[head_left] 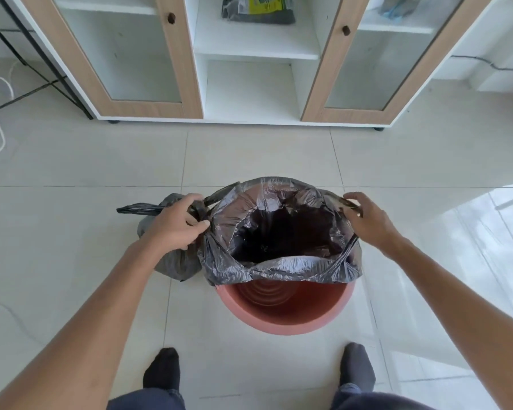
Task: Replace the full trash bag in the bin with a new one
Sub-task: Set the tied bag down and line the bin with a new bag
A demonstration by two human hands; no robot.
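Both hands' fingers (200,224) pinching new bag (282,226) rim, near bin (285,315) edge uncovered

Terracotta-pink round bin (285,313) upright on the floor, centre of scene; near rim and ribbed inner wall bare. New black bag (282,232): thin, glossy, crinkled plastic, mouth spread wide open above the bin, interior dark. Far edge draped over the far rim; near edge sags across the opening, not yet over the near rim. Handle loops stretched out at left and right sides. Full bag (172,261): grey-black, bulging, neck twisted shut with tail pointing left, sitting on the floor just left of the bin, touching the new bag's side.
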